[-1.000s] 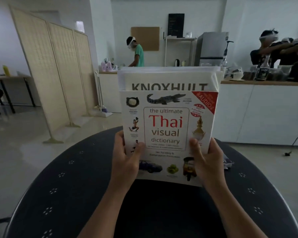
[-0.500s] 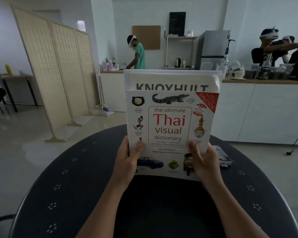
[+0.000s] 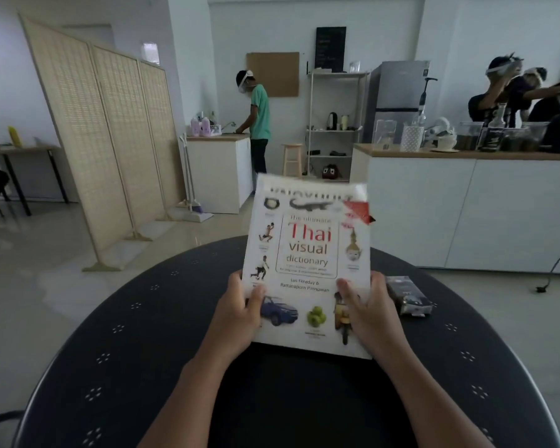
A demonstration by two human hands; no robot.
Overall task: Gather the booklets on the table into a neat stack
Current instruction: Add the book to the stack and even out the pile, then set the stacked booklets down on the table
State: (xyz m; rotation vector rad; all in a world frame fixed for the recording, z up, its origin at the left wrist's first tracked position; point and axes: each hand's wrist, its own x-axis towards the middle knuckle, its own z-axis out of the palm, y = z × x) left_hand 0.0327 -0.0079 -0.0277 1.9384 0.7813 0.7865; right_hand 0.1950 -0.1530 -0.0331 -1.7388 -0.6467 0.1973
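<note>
Head view, frame centre: my left hand [image 3: 236,313] and right hand [image 3: 370,313] clamp the booklets [image 3: 307,253], tilted above the table [image 3: 143,350].

We're standing in a shared office pantry: a fridge [image 3: 398,98] and kettle shelf [image 3: 333,124] are lining the back wall. People in headsets are working at the sink [image 3: 220,132] and counter [image 3: 466,153], and a folding screen [image 3: 104,130] is dividing the room.

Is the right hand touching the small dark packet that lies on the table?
Apart. In the head view, a strip of dark table separates the right hand, which grips the Thai visual dictionary, from the packet.
</note>
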